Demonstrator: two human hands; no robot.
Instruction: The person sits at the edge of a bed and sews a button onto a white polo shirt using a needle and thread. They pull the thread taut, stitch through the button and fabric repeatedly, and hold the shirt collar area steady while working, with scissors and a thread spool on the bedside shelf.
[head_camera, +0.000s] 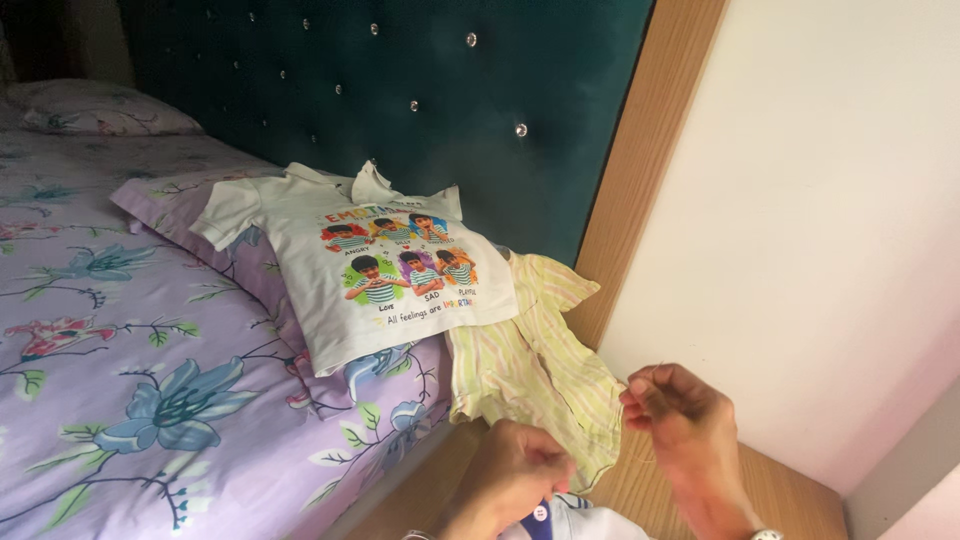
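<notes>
Thread (655, 375) pinched in our right hand (680, 420), left hand (515, 470) gripping white buttoned garment (575, 515) at lower frame; we judge stitching underway, needing a steady pull

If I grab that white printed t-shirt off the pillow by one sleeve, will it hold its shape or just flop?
The white printed t-shirt will probably flop: it is thin cloth draped over the pillow, following its edge. It looks small and light, so one hand should lift it. It may drag the striped yellow garment, whose edge it seems to overlap.
</notes>
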